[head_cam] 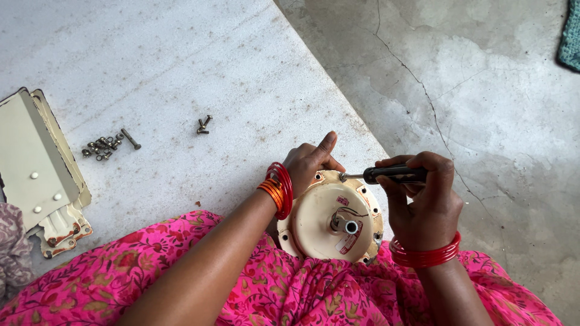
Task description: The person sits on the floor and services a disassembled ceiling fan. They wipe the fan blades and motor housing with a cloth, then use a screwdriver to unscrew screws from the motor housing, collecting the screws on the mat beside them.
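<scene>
Cream metal, the round fan motor housing (329, 217) sits at lower centre on my pink lap. My left hand (309, 162) grips its upper rim, thumb raised. My right hand (423, 202) wraps closed around a black-handled screwdriver (386, 174), tip at the rim.

floor (483, 90): grey concrete, cracked | white board (181, 60) over it, speckled | even daylight
</scene>
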